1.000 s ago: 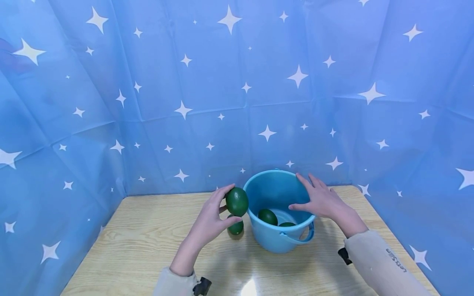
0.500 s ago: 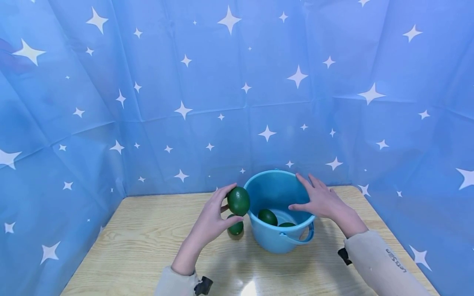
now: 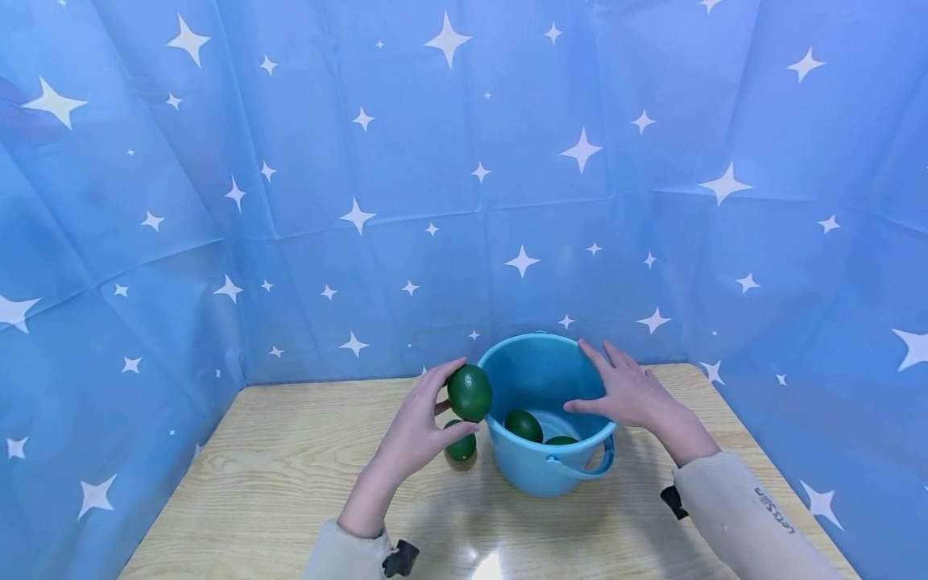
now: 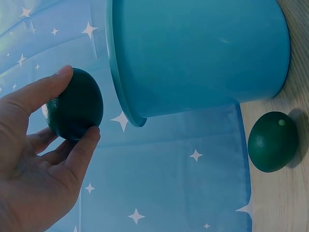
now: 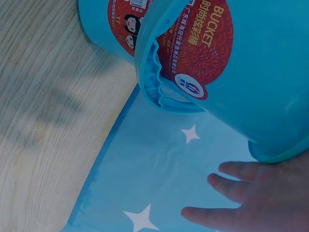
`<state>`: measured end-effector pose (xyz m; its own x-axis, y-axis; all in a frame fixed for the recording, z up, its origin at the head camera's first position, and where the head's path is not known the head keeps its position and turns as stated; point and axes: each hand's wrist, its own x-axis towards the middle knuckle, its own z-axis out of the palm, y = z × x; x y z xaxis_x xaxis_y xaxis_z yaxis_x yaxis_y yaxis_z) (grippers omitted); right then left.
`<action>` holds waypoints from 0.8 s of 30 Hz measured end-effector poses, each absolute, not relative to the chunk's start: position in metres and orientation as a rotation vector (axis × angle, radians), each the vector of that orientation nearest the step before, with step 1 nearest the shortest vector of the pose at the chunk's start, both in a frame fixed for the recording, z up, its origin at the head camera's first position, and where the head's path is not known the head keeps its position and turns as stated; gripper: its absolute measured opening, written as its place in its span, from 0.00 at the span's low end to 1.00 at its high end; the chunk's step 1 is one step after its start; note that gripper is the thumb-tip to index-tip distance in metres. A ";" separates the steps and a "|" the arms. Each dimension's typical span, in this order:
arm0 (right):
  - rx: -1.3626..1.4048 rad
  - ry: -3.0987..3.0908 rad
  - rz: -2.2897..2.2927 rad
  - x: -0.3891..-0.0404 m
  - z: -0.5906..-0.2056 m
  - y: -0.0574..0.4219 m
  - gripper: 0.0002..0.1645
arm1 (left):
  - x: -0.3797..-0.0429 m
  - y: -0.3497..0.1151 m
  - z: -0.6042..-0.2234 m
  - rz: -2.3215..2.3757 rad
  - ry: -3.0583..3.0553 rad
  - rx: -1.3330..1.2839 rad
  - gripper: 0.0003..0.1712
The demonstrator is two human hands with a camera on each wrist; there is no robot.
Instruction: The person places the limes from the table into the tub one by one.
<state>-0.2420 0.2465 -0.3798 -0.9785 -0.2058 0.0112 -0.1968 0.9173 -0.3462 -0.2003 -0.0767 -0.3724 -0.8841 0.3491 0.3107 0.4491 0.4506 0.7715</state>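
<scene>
Head pic's looking bright; glare's hitting table (image 3: 275,491) in front of bucket (image 3: 535,477), soft shadows falling by it; L/R wrist pics running dimmer.

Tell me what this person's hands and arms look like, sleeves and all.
Ungloved left hand and right hand; long, pale beige-grey fabric sleeves, the right one bearing dark lettering. A small, angular black piece shows near each wrist.

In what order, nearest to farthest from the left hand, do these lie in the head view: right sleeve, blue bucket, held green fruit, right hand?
1. Held green fruit: in the left hand's grasp.
2. Blue bucket: just right of that fruit.
3. Right hand: at the bucket's right side.
4. Right sleeve: beyond the right wrist, nearest the viewer.
</scene>
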 end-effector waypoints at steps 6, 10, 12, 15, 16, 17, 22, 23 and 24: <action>-0.321 3.053 -0.544 -0.242 -0.380 0.246 0.67 | -0.200 -0.075 -0.373 -1.433 -2.582 -0.716 0.46; -0.322 3.054 -0.542 -0.242 -0.380 0.246 0.67 | -0.201 -0.075 -0.373 -1.445 -2.576 -0.725 0.46; -0.322 3.054 -0.543 -0.242 -0.380 0.246 0.67 | -0.202 -0.074 -0.374 -1.452 -2.572 -0.733 0.46; -0.321 3.053 -0.547 -0.242 -0.380 0.246 0.67 | -0.202 -0.074 -0.374 -1.457 -2.570 -0.737 0.46; -0.321 3.053 -0.549 -0.241 -0.380 0.246 0.67 | -0.202 -0.073 -0.373 -1.459 -2.571 -0.735 0.46; -0.322 3.053 -0.550 -0.241 -0.380 0.246 0.67 | -0.202 -0.073 -0.374 -1.460 -2.569 -0.738 0.46; -0.321 3.053 -0.550 -0.242 -0.380 0.246 0.67 | -0.202 -0.072 -0.373 -1.456 -2.572 -0.738 0.46; -0.321 3.053 -0.551 -0.242 -0.380 0.246 0.67 | -0.202 -0.072 -0.373 -1.454 -2.574 -0.738 0.46; -0.320 3.052 -0.551 -0.242 -0.380 0.246 0.68 | -0.202 -0.072 -0.372 -1.455 -2.575 -0.739 0.46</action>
